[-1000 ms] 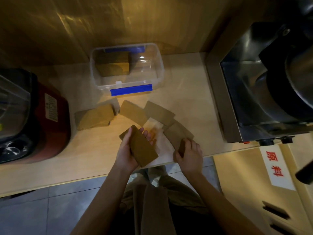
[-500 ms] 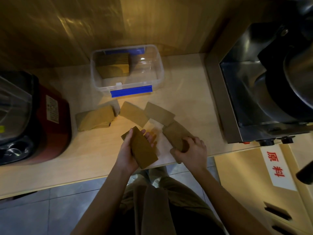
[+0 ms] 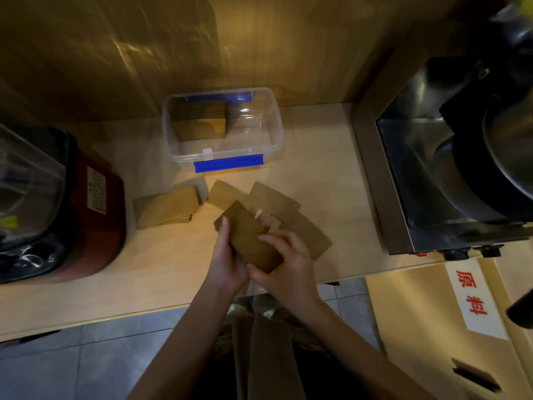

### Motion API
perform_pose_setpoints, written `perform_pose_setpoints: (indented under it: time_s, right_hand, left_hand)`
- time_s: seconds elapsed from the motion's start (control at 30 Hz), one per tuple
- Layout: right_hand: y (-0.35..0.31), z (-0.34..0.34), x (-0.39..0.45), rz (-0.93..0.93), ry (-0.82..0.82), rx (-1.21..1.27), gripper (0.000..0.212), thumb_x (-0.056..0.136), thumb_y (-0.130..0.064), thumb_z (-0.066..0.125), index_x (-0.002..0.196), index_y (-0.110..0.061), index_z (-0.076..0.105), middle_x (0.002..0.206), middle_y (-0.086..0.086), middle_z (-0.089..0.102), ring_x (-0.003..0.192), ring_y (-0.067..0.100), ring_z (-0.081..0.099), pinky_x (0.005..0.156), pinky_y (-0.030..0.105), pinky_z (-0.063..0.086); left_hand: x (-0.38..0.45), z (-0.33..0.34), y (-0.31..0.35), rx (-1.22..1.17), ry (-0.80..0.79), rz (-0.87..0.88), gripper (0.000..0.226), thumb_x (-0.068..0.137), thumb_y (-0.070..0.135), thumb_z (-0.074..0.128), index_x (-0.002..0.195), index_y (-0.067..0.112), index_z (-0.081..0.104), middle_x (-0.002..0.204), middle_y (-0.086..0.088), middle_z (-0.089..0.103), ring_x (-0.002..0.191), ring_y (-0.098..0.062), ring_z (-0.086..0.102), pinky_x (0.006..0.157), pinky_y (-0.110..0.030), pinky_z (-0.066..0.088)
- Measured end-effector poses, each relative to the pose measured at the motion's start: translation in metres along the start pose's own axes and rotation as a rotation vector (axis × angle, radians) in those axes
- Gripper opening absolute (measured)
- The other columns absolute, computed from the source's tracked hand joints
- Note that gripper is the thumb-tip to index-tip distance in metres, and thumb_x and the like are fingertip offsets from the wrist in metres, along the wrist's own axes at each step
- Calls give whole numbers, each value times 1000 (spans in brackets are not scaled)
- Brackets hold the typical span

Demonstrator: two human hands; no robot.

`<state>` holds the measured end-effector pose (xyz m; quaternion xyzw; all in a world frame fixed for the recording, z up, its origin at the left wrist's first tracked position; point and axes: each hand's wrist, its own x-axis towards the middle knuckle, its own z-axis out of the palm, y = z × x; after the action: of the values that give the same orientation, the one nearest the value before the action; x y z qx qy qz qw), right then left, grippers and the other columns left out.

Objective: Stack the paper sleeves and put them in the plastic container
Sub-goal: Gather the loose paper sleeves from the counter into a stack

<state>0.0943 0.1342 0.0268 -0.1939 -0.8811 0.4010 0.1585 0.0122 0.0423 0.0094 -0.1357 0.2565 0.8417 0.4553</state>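
Observation:
A stack of brown paper sleeves (image 3: 248, 235) is held above the counter's front edge. My left hand (image 3: 226, 261) grips its left side and my right hand (image 3: 285, 267) closes on its right and near end. Loose sleeves lie on the counter behind it: one (image 3: 223, 193) to the left, one (image 3: 275, 199) in the middle, one (image 3: 313, 238) to the right. A thicker pile of sleeves (image 3: 167, 209) lies further left. The clear plastic container (image 3: 277, 122) with blue clips stands at the back, with a stack of sleeves (image 3: 199, 119) in its left half.
A red and black appliance (image 3: 57, 203) stands on the left of the wooden counter (image 3: 317, 174). A steel machine (image 3: 450, 157) fills the right side. A wooden wall rises behind the container. A cardboard box with a red-lettered label (image 3: 473, 298) sits lower right.
My right hand left the loose sleeve on the right and came over to the stack in my left hand, which now both hands hold.

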Motion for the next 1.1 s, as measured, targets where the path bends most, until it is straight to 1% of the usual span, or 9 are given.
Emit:
perform_pose_setpoints:
  time_s: [0.1, 0.17, 0.37, 0.47, 0.53, 0.63, 0.73, 0.87, 1.1]
  right_hand:
    - [6, 2, -2, -103, 16, -66, 45, 63, -40, 68, 102, -18, 66, 105, 8, 65, 101, 10, 50, 82, 35, 53]
    - [9, 2, -1, -109, -45, -94, 46, 66, -42, 67, 106, -20, 64, 108, 7, 65, 104, 11, 49, 84, 38, 53]
    - [13, -8, 10, 2, -398, 4, 48, 76, -52, 56, 118, -28, 59, 122, 1, 58, 114, 17, 51, 93, 33, 47]
    - [19, -18, 32, 202, -496, 282, 25, 83, -34, 63, 104, -22, 69, 108, -8, 61, 104, 11, 57, 90, 28, 47]
    - [27, -21, 50, 230, -453, 298, 16, 86, -20, 61, 98, -14, 71, 102, 3, 68, 96, 17, 61, 86, 33, 48]
    - [47, -17, 76, 149, -401, 36, 23, 86, -23, 57, 106, -17, 66, 111, 9, 66, 106, 24, 56, 91, 36, 43]
    - [63, -3, 94, 137, -438, -256, 47, 87, -26, 54, 132, -17, 44, 138, 10, 48, 129, 26, 37, 106, 35, 31]
    - [78, 14, 103, 106, -537, -526, 67, 88, -38, 51, 143, -19, 20, 152, 12, 26, 139, 31, 20, 114, 42, 20]
    - [84, 25, 99, 113, -581, -650, 55, 92, -35, 44, 141, -20, 25, 151, 13, 25, 138, 31, 21, 113, 43, 20]
  left_hand:
    - [4, 0, 0, -7, -5, 18, 71, 63, 56, 71, 115, 15, 47, 103, -5, 59, 98, -17, 58, 95, -36, 41]
    - [3, -1, 0, -21, 31, 1, 65, 60, 52, 74, 111, 17, 54, 100, -3, 64, 97, -16, 61, 91, -35, 47]
    - [5, -2, 6, -54, 82, 7, 54, 57, 49, 77, 99, 19, 60, 85, 0, 66, 81, -13, 64, 79, -29, 55]
    - [5, -2, 12, -44, 116, 24, 49, 56, 51, 76, 92, 20, 62, 81, 1, 66, 78, -13, 63, 82, -29, 52]
    - [4, -3, 15, -37, 158, 47, 42, 63, 53, 69, 90, 21, 63, 79, 2, 65, 76, -13, 63, 84, -31, 50]
    - [2, -3, 19, -74, 188, 65, 35, 73, 51, 59, 89, 21, 62, 78, 2, 63, 74, -12, 61, 82, -31, 50]
    - [1, -2, 24, -96, 210, 72, 34, 73, 50, 60, 89, 20, 63, 77, 2, 65, 74, -12, 62, 80, -31, 53]
    - [2, -1, 25, -116, 245, 73, 34, 73, 50, 60, 88, 20, 65, 76, 1, 67, 73, -12, 64, 81, -30, 52]
    - [9, 1, 23, -144, 307, 59, 35, 71, 48, 62, 88, 17, 66, 78, -1, 67, 73, -13, 64, 89, -32, 46]
